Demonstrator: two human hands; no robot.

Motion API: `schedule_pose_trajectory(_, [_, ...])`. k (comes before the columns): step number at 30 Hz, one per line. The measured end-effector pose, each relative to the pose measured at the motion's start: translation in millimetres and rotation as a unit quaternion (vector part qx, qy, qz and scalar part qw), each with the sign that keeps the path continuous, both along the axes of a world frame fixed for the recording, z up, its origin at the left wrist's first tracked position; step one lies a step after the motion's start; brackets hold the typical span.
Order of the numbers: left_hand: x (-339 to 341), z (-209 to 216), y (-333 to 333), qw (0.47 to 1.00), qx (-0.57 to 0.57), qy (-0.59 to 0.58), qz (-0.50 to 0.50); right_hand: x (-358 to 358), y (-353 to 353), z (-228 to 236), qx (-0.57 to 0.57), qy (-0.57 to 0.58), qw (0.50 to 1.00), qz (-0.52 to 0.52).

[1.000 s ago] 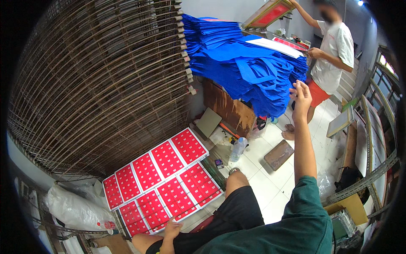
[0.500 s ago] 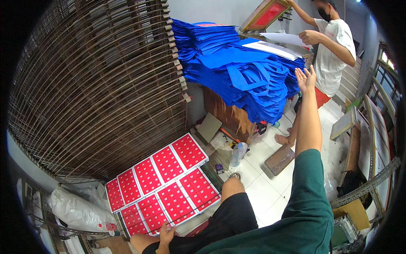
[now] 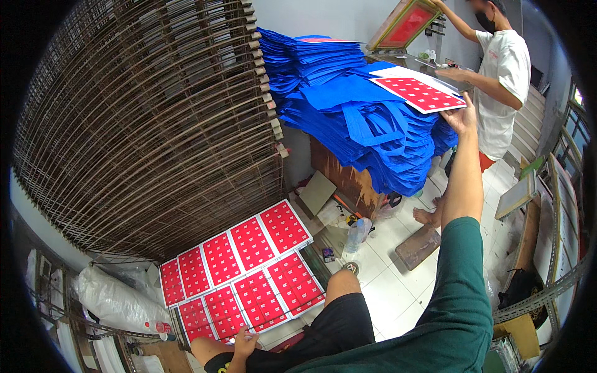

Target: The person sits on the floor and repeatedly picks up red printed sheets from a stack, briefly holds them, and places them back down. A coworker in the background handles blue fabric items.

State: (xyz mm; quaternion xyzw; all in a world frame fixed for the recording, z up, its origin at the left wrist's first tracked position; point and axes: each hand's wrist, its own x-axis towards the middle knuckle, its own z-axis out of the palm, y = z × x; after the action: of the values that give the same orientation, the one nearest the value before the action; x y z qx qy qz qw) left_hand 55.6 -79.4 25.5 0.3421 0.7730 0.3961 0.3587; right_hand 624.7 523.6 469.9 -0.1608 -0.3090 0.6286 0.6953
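Observation:
My right hand (image 3: 461, 117) reaches out at the upper right, gripping the near right corner of a red-and-white printed sheet (image 3: 418, 92). That sheet lies over white paper (image 3: 429, 76) on top of a heap of blue fabric bags (image 3: 379, 146). Low in the view, my left hand (image 3: 246, 344) rests by my knee with curled fingers, at the near edge of the rack; what they hold, if anything, is too small to make out. Just beyond it, several red printed sheets (image 3: 252, 242) lie in two rows on the lowest rack level.
A tall wire drying rack (image 3: 155, 124) with raised shelves fills the left. Across the table, a co-worker (image 3: 497, 74) in a white shirt holds up a printing screen (image 3: 403, 25). A plastic bottle (image 3: 356, 235) and a brown block (image 3: 418, 247) are on the tiled floor.
The co-worker's hand has left the white sheet, and a red printed face now shows on the heap. My right hand, open before, has closed on its corner. My left hand stays low.

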Motion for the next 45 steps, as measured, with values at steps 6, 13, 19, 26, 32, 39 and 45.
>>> schedule_pose_trajectory(6, [5, 9, 14, 0.999, -0.009, -0.009, -0.038, -20, -1, 11, 0.027, -0.192, 0.981, -0.007])
schedule_pose_trajectory(13, [15, 13, 28, 0.999, 0.008, -0.013, -0.046, -70, -63, 52, 0.168, -0.189, 0.960, -0.118])
schedule_pose_trajectory(19, [18, 59, 47, 0.996, 0.050, -0.032, -0.062, -111, -128, 84, 0.288, -0.185, 0.886, -0.314])
schedule_pose_trajectory(26, [52, 227, 119, 0.956, 0.260, -0.037, -0.128, -237, -256, 58, 0.350, -0.012, 0.903, -0.250])
schedule_pose_trajectory(32, [88, 377, 136, 0.827, 0.486, -0.171, -0.224, -378, -377, -34, 0.268, 0.061, 0.948, -0.160])
schedule_pose_trajectory(39, [83, 385, 99, 0.808, 0.544, -0.203, -0.103, -429, -449, -84, 0.302, -0.105, 0.945, -0.075])
schedule_pose_trajectory(45, [80, 375, 86, 0.817, 0.535, -0.214, -0.042, -443, -456, -103, 0.339, -0.070, 0.938, 0.018])
